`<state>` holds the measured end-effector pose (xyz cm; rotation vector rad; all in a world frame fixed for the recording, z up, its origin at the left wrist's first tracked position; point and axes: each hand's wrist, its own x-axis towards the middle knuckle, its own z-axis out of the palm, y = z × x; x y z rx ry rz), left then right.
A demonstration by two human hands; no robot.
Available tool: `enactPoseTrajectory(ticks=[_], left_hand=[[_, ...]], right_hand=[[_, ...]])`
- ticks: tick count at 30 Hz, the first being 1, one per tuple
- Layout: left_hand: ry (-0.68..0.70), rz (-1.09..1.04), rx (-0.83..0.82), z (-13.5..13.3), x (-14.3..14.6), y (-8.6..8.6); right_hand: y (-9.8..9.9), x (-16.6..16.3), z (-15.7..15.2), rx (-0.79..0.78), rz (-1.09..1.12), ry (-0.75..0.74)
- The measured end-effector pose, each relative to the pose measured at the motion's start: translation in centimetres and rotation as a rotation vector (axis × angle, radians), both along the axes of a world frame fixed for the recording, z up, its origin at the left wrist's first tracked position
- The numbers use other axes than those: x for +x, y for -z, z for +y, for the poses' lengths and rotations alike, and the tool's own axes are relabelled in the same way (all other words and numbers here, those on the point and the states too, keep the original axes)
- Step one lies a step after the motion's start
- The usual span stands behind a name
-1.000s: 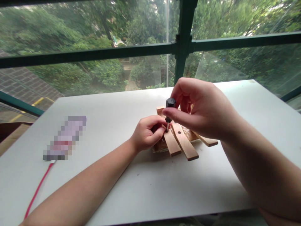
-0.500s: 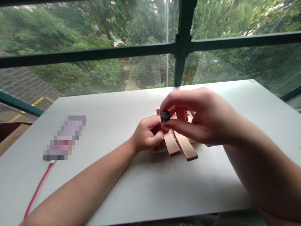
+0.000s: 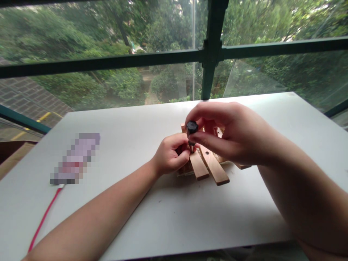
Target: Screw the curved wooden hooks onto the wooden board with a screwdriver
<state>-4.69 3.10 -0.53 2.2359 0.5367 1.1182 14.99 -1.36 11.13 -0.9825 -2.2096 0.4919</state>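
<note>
Between the thumb and fingers of my right hand [image 3: 228, 132] is a screwdriver with a black handle [image 3: 192, 127], held upright. Its tip points down at a pale wooden slat [image 3: 199, 167]; the exact contact spot is partly hidden by fingers. My left hand [image 3: 172, 154] is closed at the left side of the slatted wooden piece, its thumb and fingers gripping the wood beside the screwdriver tip. A second wooden slat [image 3: 216, 168], with a dark round hole or screw head, lies just to the right. More of the wooden piece is covered by my right hand.
The wooden piece rests on a white table [image 3: 152, 228]. To the left lies a blurred-out phone-like object [image 3: 77, 157] with a red cable [image 3: 45, 214]. A green-framed window [image 3: 212, 54] stands behind the table, and a cardboard box [image 3: 16, 156] sits beyond its left edge.
My right hand's fingers have shifted on the screwdriver, and its handle now stands slightly higher, with more of its lower part showing. My left hand has hardly moved.
</note>
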Motion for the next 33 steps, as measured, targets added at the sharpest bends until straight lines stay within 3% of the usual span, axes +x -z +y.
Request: enactPoseTrajectory(ticks=[14, 18, 23, 33], left_hand=[[-0.138, -0.104, -0.12, -0.5, 0.5, 0.2], [-0.126, -0.114, -0.156, -0.5, 0.5, -0.1], [-0.078, -0.085, -0.191, -0.4, 0.3, -0.4], [-0.02, 0.002, -0.21, -0.2, 0.0, -0.3]], right_hand=[[0.8, -0.8, 0.4, 0.003, 0.057, 0.107], [0.6, -0.4, 0.3, -0.021, 0.076, 0.081], [-0.2, 0.2, -0.2, 0.004, 0.16, -0.072], [-0.3, 0.6, 0.2, -0.008, 0.066, -0.001]])
